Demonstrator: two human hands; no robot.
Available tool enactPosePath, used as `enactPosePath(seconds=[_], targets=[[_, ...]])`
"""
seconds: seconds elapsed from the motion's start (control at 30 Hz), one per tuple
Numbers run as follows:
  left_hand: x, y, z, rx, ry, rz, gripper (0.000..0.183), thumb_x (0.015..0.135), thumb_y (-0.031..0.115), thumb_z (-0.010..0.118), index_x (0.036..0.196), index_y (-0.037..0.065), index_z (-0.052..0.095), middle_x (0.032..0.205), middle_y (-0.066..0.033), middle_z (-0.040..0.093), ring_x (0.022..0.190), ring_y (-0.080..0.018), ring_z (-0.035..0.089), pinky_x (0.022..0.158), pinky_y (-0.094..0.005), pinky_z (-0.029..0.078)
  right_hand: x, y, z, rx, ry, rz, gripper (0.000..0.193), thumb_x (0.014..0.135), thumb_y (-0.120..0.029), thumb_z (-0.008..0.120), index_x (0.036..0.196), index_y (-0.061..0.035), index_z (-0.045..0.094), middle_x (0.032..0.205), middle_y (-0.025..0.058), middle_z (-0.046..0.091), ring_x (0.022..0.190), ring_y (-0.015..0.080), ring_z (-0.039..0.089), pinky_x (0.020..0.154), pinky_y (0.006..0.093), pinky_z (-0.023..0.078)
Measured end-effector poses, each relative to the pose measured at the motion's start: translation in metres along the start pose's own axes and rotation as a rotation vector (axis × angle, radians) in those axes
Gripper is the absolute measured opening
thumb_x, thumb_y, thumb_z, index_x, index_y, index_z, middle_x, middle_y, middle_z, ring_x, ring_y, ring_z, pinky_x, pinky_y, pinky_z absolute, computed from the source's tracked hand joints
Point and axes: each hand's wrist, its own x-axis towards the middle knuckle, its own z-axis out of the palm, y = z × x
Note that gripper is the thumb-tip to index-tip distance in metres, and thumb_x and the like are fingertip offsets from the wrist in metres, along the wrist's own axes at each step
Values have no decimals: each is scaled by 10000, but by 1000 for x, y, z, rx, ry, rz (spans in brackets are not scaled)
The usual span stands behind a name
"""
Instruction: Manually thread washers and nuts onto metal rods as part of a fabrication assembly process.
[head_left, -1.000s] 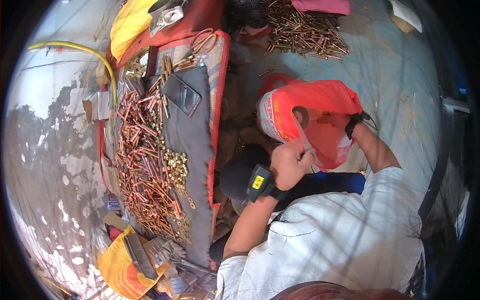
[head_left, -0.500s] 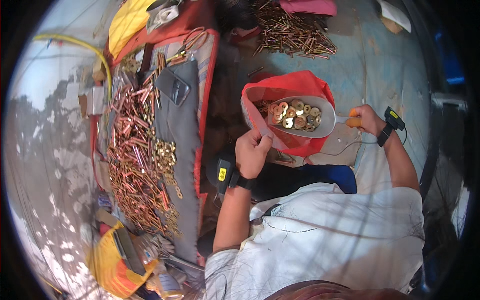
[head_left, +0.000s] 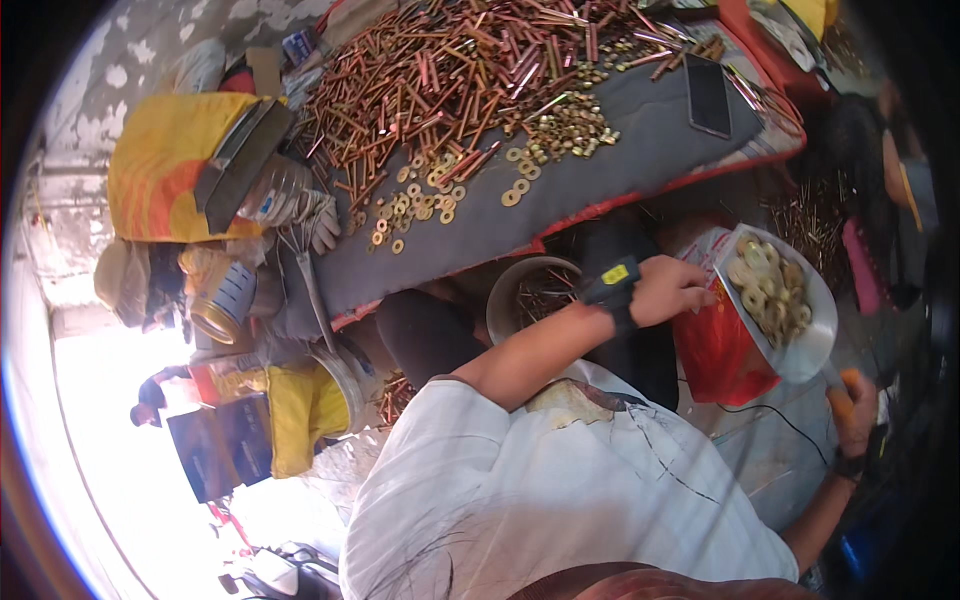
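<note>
My right hand (head_left: 857,418) is closed around the orange handle of a white scoop (head_left: 815,350). Round metal washers (head_left: 768,290), several of them brassy, fill the scoop. The scoop lies tilted over the mouth of a red plastic bag (head_left: 728,355), whose inside is mostly hidden by it. My left hand (head_left: 672,290) is closed on the bag's near left edge, with thumb and fingers bent at the plastic.
A grey padded surface (head_left: 620,170) with red edging bears a heap of long bolts (head_left: 450,90), small nuts (head_left: 575,130), loose washers (head_left: 425,205) and a dark phone (head_left: 708,97). Below its edge stands a bucket (head_left: 503,300). Yellow bags (head_left: 160,165) lie left.
My view has swung left, so the padded surface now spans the top and the bag sits at the right. My right hand still holds the washer-filled scoop, my left the bag.
</note>
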Motion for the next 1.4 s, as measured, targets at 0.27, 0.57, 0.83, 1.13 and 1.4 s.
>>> enactPosePath(seconds=[0.27, 0.57, 0.83, 1.13, 1.4], targets=[[-96, -49, -102, -139, 550, -128, 189, 840, 175, 613, 901, 0, 654, 730, -57, 640, 605, -108, 598, 568, -257, 477, 110, -246, 155, -296, -243, -570, 89, 759, -91, 644, 777, -23, 590, 582, -10, 491, 501, 47, 443, 441, 235, 314], [-164, -86, -184, 769, 1089, 77, 301, 743, 101, 663, 1033, 33, 617, 1131, -150, 565, 1083, -347, 499, 924, -423, 404, 144, -354, 267, -880, 17, -1061, 181, 748, -173, 679, 866, -57, 608, 722, 124, 601, 686, 326, 592, 590, 401, 464], [-148, -100, -208, 934, 1016, -431, 656, 818, 425, 606, 1351, 95, 415, 1429, -196, 304, 1333, -388, 240, 1065, -532, 217, 180, -272, 188, -553, 262, -664, 184, 811, -141, 660, 973, -56, 641, 676, 35, 587, 548, 165, 541, 488, 288, 391], [-98, -91, -180, 1073, 736, -181, 601, 847, 475, 540, 1357, 178, 425, 1437, -192, 302, 1354, -340, 235, 1070, -550, 193, 271, -208, 223, 579, 277, -76, 215, 820, -166, 672, 1001, -60, 628, 614, -33, 529, 415, 15, 381, 360, 164, 248], [-130, -98, -194, 1151, 651, -251, 593, 846, 440, 549, 1374, 218, 398, 1454, -114, 310, 1378, -267, 213, 1052, -607, 178, 340, -209, 270, 561, 237, 24, 197, 852, -159, 609, 1019, -57, 622, 683, 4, 585, 453, 62, 487, 395, 200, 354]])
